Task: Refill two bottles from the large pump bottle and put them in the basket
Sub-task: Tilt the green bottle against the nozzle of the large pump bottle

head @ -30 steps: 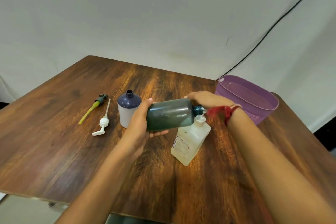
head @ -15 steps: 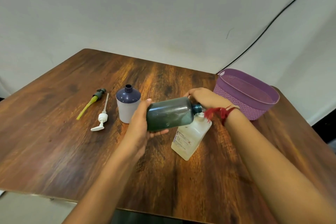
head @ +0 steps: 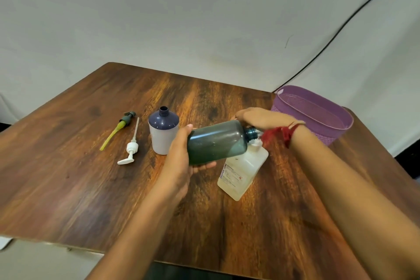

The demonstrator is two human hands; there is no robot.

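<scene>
My left hand [head: 179, 161] grips the base end of a dark green see-through bottle [head: 216, 141], which it holds on its side above the table with the open neck pointing right. The neck sits right at the pump of the large pale pump bottle [head: 241, 170], which stands just below it. My right hand [head: 261, 118] rests palm down over the pump head and hides it. A red thread is tied round that wrist. An uncapped second bottle [head: 162, 134], white with a dark blue shoulder, stands to the left. The purple basket [head: 341, 118] stands at the right.
Two loose pump tops lie on the wooden table [head: 68, 166] at the left: a green one with a yellow tube [head: 120, 126] and a white one [head: 130, 148]. A black cable [head: 341, 29] runs down the white backdrop behind the basket.
The hands and the bottles keep the same pose. Only the view has shifted slightly.
</scene>
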